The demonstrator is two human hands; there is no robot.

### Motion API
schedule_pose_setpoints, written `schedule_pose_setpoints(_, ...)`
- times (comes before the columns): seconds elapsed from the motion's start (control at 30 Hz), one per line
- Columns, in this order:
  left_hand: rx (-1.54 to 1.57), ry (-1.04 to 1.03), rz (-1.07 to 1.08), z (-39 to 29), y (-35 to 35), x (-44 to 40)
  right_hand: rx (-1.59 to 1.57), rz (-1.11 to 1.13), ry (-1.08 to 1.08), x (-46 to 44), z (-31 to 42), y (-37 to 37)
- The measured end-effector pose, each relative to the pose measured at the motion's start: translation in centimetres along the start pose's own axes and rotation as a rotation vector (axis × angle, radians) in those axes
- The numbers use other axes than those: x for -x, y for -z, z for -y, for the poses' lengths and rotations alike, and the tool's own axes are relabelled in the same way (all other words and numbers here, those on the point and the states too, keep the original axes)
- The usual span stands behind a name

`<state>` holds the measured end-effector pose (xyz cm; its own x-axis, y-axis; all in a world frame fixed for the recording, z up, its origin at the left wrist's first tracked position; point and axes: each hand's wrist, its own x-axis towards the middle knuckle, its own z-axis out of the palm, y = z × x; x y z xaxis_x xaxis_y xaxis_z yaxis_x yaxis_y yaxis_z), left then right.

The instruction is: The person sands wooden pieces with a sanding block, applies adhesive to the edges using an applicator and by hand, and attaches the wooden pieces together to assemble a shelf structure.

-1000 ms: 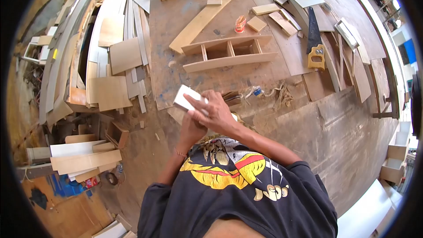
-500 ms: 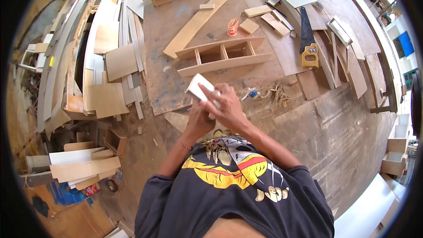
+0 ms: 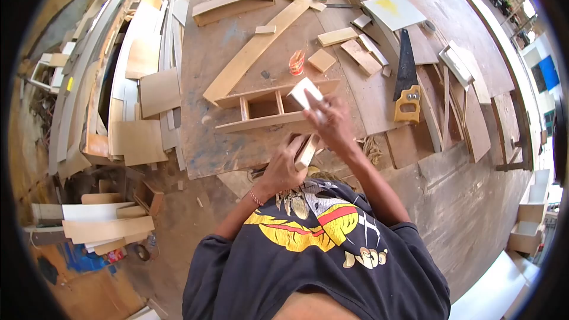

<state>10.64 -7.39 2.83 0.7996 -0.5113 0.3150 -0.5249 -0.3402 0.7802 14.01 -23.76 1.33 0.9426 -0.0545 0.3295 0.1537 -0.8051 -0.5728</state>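
Note:
My left hand (image 3: pixel 281 172), close to my shirt front, is wrapped round a small wooden block (image 3: pixel 307 152) whose pale edge shows. Farther out, my right hand (image 3: pixel 335 125) grips a white-faced block (image 3: pixel 303 90), slightly blurred by motion. That block hangs over the right part of a narrow wooden frame with dividers (image 3: pixel 261 122), hiding some of it; I cannot tell whether they touch. Just beyond stands an orange-and-white cup (image 3: pixel 296 64) with a torn-looking rim. A square wooden piece (image 3: pixel 322 60) lies beside the cup.
A handsaw (image 3: pixel 406 77) with a wooden handle lies at the right of the worktable (image 3: pixel 219 157). A long plank (image 3: pixel 255 47) slants across the left side. Stacked boards (image 3: pixel 160 92) stand further left, and an open wooden box (image 3: pixel 234 6) sits at the back.
My hands have moved apart. The right hand has carried the white-faced block forward and right, while the left keeps the wooden block near my body. The view has shifted slightly.

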Motion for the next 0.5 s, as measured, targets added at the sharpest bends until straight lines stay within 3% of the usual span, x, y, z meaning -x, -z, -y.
schedule_pose_setpoints(0.1,0.161,0.105,-0.003,0.5,-0.8,-3.2,0.126,-0.017,-0.086,-3.4,-6.6,1.6)
schedule_pose_setpoints(0.17,0.567,0.271,-0.075,2.1,-2.2,-4.5,0.225,0.013,-0.176,-5.2,-11.0,1.9)
schedule_pose_setpoints(0.2,0.564,0.274,-0.085,2.5,-2.4,-5.2,0.27,0.003,-0.183,-5.8,-12.9,1.9)
schedule_pose_setpoints(0.27,0.934,0.62,-0.039,3.1,-2.7,-6.1,0.322,0.003,-0.224,-6.7,-15.6,1.7)
schedule_pose_setpoints(0.37,1.082,0.69,-0.132,2.8,-4.0,-8.1,0.385,0.058,-0.312,-7.6,-19.1,0.5)
schedule_pose_setpoints(0.43,1.079,0.756,-0.08,2.6,-4.7,-9.4,0.363,0.114,-0.35,-7.5,-21.3,-0.5)
schedule_pose_setpoints(0.5,0.946,0.798,-0.118,2.7,-6.0,-10.9,0.279,0.031,-0.24,-7.3,-21.9,-0.8)
